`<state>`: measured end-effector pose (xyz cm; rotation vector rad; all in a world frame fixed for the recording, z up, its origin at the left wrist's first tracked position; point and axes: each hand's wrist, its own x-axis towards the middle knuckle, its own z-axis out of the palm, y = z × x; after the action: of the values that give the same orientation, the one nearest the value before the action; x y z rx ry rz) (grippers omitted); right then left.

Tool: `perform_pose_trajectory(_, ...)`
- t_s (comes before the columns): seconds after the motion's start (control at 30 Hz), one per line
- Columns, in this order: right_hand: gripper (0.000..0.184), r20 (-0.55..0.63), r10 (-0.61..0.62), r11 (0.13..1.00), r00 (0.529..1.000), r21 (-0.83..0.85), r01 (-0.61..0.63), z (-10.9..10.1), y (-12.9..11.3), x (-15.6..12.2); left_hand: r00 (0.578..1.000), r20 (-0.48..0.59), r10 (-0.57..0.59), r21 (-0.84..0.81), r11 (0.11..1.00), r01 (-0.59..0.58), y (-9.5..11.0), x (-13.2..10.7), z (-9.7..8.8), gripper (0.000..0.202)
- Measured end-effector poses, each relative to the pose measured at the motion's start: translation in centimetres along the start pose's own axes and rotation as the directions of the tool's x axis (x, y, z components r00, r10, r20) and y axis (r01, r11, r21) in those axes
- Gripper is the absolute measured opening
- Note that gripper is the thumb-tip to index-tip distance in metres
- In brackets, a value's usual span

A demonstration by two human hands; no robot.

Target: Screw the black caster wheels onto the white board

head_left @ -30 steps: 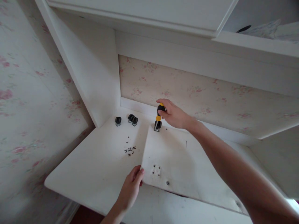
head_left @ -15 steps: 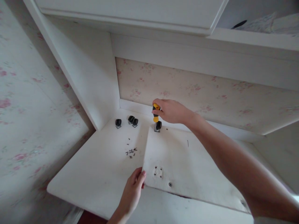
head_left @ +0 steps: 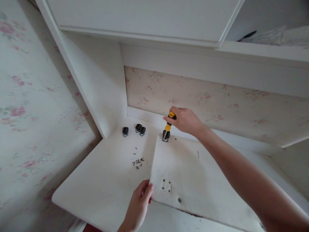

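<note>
My right hand (head_left: pixel 184 119) is closed round the yellow and black handle of a screwdriver (head_left: pixel 168 127). The tool leans, its shaft pointing down at the metal plate of a black caster wheel (head_left: pixel 166 135) at the far left corner of a white board (head_left: pixel 183 167). Whether the tip sits in a screw is too small to tell. My left hand (head_left: pixel 142 198) grips the board's near left corner, thumb on top. Close to that hand, the board shows a square mark with several screw holes (head_left: pixel 166 186).
Several loose screws (head_left: pixel 138 162) lie on the white desktop (head_left: pixel 101 180), left of the board. Behind them stand more black casters (head_left: pixel 125 131). A side panel (head_left: pixel 96 80) rises at the left, and a cabinet (head_left: pixel 145 19) overhangs the desk.
The screwdriver has gone from nearly upright to tilted, its handle swung to the right with my right hand. The view has shifted slightly. My left hand keeps its hold on the board.
</note>
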<state>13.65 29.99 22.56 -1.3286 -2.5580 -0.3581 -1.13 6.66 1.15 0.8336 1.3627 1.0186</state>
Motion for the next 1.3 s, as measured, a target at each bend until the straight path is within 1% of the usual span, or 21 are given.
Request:
perform_pose_trajectory(0.07,0.042,0.008,0.023,0.994,1.0,-0.11,-0.022,0.0,-0.2,-0.3,1.0,0.005,0.009,-0.002,1.0,-0.009,0.0,0.1,0.0,0.048)
perform_pose_trajectory(0.13,0.046,0.034,0.042,0.986,0.999,-0.16,-0.036,-0.1,-0.5,-0.5,1.0,0.011,0.009,-0.004,1.0,-0.009,0.0,0.2,0.1,0.049)
perform_pose_trajectory(0.17,0.048,0.053,0.049,0.988,0.997,-0.147,-0.041,-0.2,-0.7,-0.5,1.0,0.014,0.004,-0.005,1.0,-0.004,0.0,0.3,0.1,0.049)
perform_pose_trajectory(0.23,0.049,0.094,0.038,0.998,0.995,-0.05,-0.034,-0.4,-1.0,-0.5,1.0,0.015,-0.011,-0.008,1.0,0.011,0.1,0.3,0.1,0.049)
perform_pose_trajectory(0.3,0.045,0.143,-0.022,0.996,0.989,0.086,0.01,-0.7,-1.1,-0.4,1.0,0.015,-0.023,-0.008,1.0,0.023,0.2,0.2,0.0,0.048)
perform_pose_trajectory(0.37,0.041,0.181,-0.084,0.983,0.98,0.176,0.051,-1.0,-1.1,-0.3,0.999,0.017,-0.03,-0.005,1.0,0.03,0.2,0.1,0.0,0.048)
perform_pose_trajectory(0.4,0.039,0.192,-0.097,0.98,0.977,0.19,0.06,-1.2,-1.0,-0.2,0.999,0.016,-0.033,-0.003,0.999,0.033,0.3,0.0,0.0,0.047)
perform_pose_trajectory(0.47,0.038,0.193,-0.077,0.988,0.978,0.145,0.05,-1.3,-0.9,-0.1,0.999,0.015,-0.029,0.001,1.0,0.029,0.3,-0.1,0.0,0.047)
perform_pose_trajectory(0.53,0.043,0.166,-0.04,0.999,0.985,0.033,0.035,-1.3,-0.9,-0.1,1.0,0.018,-0.01,-0.001,1.0,0.01,0.4,-0.2,0.0,0.046)
perform_pose_trajectory(0.63,0.05,0.11,-0.005,0.989,0.994,-0.144,0.021,-1.0,-1.0,-0.2,0.999,0.031,0.017,-0.009,1.0,-0.017,0.5,-0.2,0.0,0.044)
perform_pose_trajectory(0.73,0.05,0.073,0.014,0.978,0.997,-0.209,0.001,-0.7,-1.0,-0.6,0.999,0.048,0.004,-0.019,1.0,-0.003,0.8,-0.1,-0.1,0.043)
perform_pose_trajectory(0.9,0.046,0.039,0.034,0.992,0.999,-0.12,-0.029,-0.5,-0.7,-1.6,0.998,0.057,0.003,-0.019,1.0,-0.002,0.7,-0.3,0.0,0.043)
perform_pose_trajectory(1.0,0.039,-0.04,0.056,0.995,0.998,-0.076,-0.059,-0.8,-0.4,-2.6,0.998,0.051,0.025,0.02,0.999,-0.026,0.4,-0.3,-0.4,0.043)
perform_pose_trajectory(1.07,0.038,-0.113,0.083,0.996,0.99,-0.016,-0.085,-1.1,0.0,-3.6,0.997,0.042,0.065,0.073,0.995,-0.068,0.3,-0.1,-1.0,0.046)
perform_pose_trajectory(1.13,0.038,-0.174,0.161,0.982,0.972,0.126,-0.14,-1.0,0.5,-4.8,0.993,0.019,0.115,0.187,0.975,-0.116,0.5,0.3,-2.2,0.048)
perform_pose_trajectory(1.17,0.038,-0.183,0.235,0.95,0.955,0.25,-0.185,-0.8,0.8,-5.4,0.99,0.004,0.141,0.264,0.955,-0.137,0.6,0.7,-3.0,0.047)
perform_pose_trajectory(1.2,0.037,-0.178,0.338,0.876,0.924,0.417,-0.24,-0.4,1.1,-6.1,0.985,-0.017,0.169,0.344,0.926,-0.153,0.8,1.2,-3.9,0.044)
perform_pose_trajectory(1.23,0.035,-0.129,0.464,0.726,0.876,0.622,-0.293,0.1,1.4,-6.8,0.98,-0.031,0.197,0.418,0.893,-0.166,1.1,1.7,-4.8,0.042)
perform_pose_trajectory(1.27,0.033,-0.043,0.589,0.487,0.807,0.816,-0.312,0.7,1.7,-7.6,0.973,-0.045,0.226,0.484,0.857,-0.177,1.4,2.3,-5.8,0.041)
perform_pose_trajectory(1.3,0.03,0.07,0.682,0.199,0.728,0.94,-0.277,1.3,1.9,-8.5,0.966,-0.06,0.253,0.548,0.817,-0.18,1.7,3.0,-6.6,0.04)
